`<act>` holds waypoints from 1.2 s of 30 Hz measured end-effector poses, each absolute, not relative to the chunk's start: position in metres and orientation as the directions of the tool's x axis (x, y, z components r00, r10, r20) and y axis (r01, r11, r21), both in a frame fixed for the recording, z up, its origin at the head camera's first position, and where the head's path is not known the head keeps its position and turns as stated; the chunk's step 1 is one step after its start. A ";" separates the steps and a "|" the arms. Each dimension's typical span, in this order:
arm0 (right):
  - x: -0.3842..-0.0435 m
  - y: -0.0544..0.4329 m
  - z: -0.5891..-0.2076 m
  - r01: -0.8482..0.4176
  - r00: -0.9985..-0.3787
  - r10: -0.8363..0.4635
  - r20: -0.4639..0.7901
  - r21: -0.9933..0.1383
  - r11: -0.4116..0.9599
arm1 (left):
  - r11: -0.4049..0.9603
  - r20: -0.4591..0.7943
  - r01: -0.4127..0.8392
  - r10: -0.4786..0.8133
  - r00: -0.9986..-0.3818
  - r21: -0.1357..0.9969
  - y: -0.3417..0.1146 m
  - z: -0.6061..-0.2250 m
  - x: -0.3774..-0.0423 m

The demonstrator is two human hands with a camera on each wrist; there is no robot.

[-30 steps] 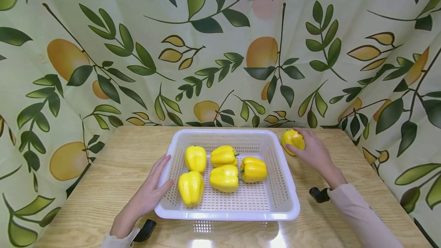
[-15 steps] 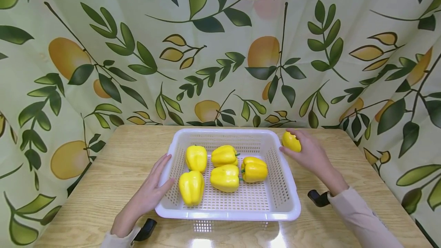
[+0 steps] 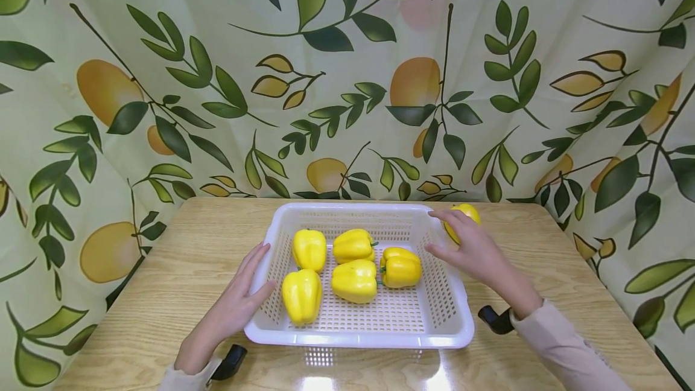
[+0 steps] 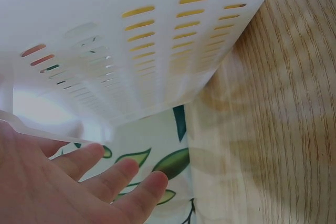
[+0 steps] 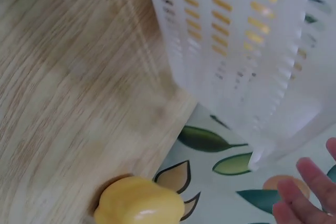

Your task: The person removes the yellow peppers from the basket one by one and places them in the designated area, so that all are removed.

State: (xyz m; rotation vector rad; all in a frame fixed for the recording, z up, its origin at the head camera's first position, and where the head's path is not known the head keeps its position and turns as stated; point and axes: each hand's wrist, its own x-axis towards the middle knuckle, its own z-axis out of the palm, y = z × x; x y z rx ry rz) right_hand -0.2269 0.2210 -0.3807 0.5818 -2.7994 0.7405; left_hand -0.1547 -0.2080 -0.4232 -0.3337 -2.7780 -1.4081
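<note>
A white perforated plastic basket (image 3: 358, 340) holds several yellow bell peppers (image 3: 354, 281). My left hand (image 3: 230, 306) rests against its left rim with fingers extended; in the left wrist view those fingers (image 4: 107, 186) reach along the outside wall. Over the right rim, my right hand (image 3: 478, 250) has its thumb and fingers spread, gripping nothing. Behind that hand, one more yellow bell pepper (image 3: 470, 212) lies on the table, partly covered by the fingers. The right wrist view shows this loose pepper (image 5: 139, 203) apart from both the hand and the basket.
The basket stands on a light wood table (image 3: 206, 240). A curtain (image 3: 347, 77) printed with leaves and fruit hangs right behind the table's back edge and along both sides. Each wrist wears a black camera mount (image 3: 496, 320).
My right hand has left the loose pepper and moved left, to the basket's right rim. That pepper stays on the table. My left hand and the basket have kept their places.
</note>
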 end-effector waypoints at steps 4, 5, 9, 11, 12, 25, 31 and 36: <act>-0.226 0.215 -0.382 -0.462 -0.886 -0.381 0.262 -0.456 0.761 | 0.577 0.103 0.190 0.181 -0.978 0.794 -0.208 -0.424 -0.155; -0.226 0.213 -0.383 -0.474 -0.881 -0.398 0.258 -0.462 0.750 | 0.578 0.102 0.189 0.180 -0.978 0.794 -0.208 -0.425 -0.155; -0.225 0.208 -0.386 -0.509 -0.860 -0.445 0.249 -0.473 0.719 | 0.579 0.103 0.191 0.181 -0.978 0.793 -0.208 -0.424 -0.154; -0.224 0.205 -0.388 -0.522 -0.852 -0.461 0.249 -0.471 0.711 | 0.580 0.104 0.192 0.182 -0.978 0.792 -0.208 -0.424 -0.154; -0.224 0.203 -0.388 -0.527 -0.849 -0.467 0.248 -0.468 0.709 | 0.582 0.105 0.194 0.182 -0.978 0.790 -0.208 -0.423 -0.154; -0.219 0.187 -0.397 -0.558 -0.825 -0.534 0.183 -0.411 0.721 | 0.593 0.110 0.191 0.171 -0.979 0.782 -0.207 -0.424 -0.154; -0.218 0.181 -0.401 -0.558 -0.820 -0.554 0.144 -0.416 0.718 | 0.594 0.114 0.196 0.173 -0.978 0.780 -0.208 -0.423 -0.155; -0.217 0.175 -0.402 -0.559 -0.817 -0.564 0.119 -0.400 0.726 | 0.592 0.121 0.206 0.180 -0.976 0.780 -0.208 -0.422 -0.154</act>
